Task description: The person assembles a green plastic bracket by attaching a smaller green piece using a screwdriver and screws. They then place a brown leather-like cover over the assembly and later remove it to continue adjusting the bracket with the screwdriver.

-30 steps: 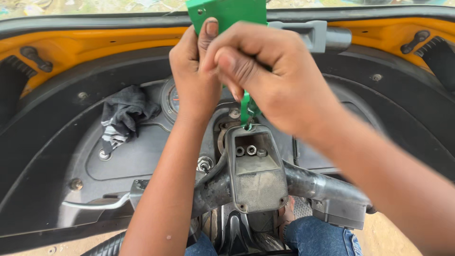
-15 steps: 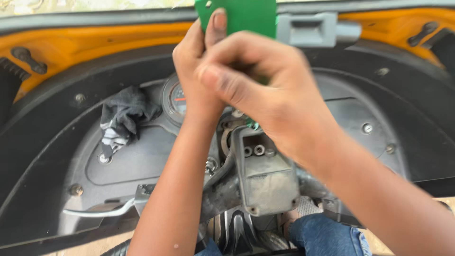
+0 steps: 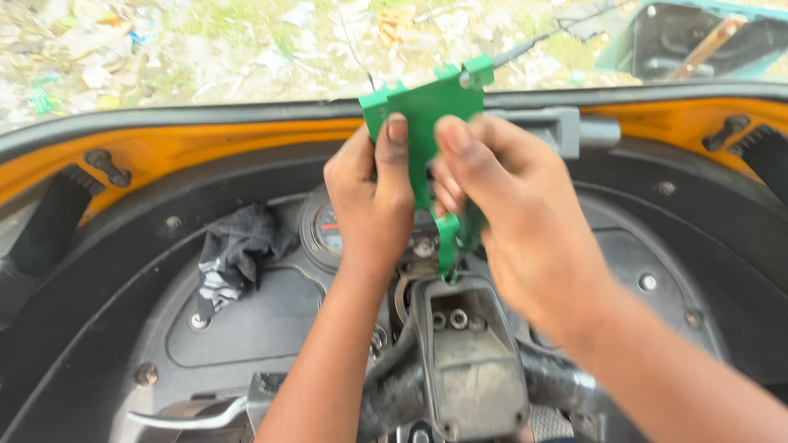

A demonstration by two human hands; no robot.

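At far left we see a black rag lying on the grey panel of the vehicle's open front, with a chrome lever below it. A round gauge peeks out just beside our left wrist.

Our left hand is closed on the green bracket, thumb pressed flat on its face and fingers behind. The bracket stands upright in the middle, raised above the grey housing, its narrow lower tab pointing down toward the housing's top. Our right hand grips the bracket's right edge and lower part, fingers curled round it.

The bracket looks to us like thin painted sheet metal: light, stiff, with edges and corners that could bite. We judge the flat upper plate the best place to hold it, pinched from both sides, leaving the tab free.

To the right, the orange body curves away under the black rim.
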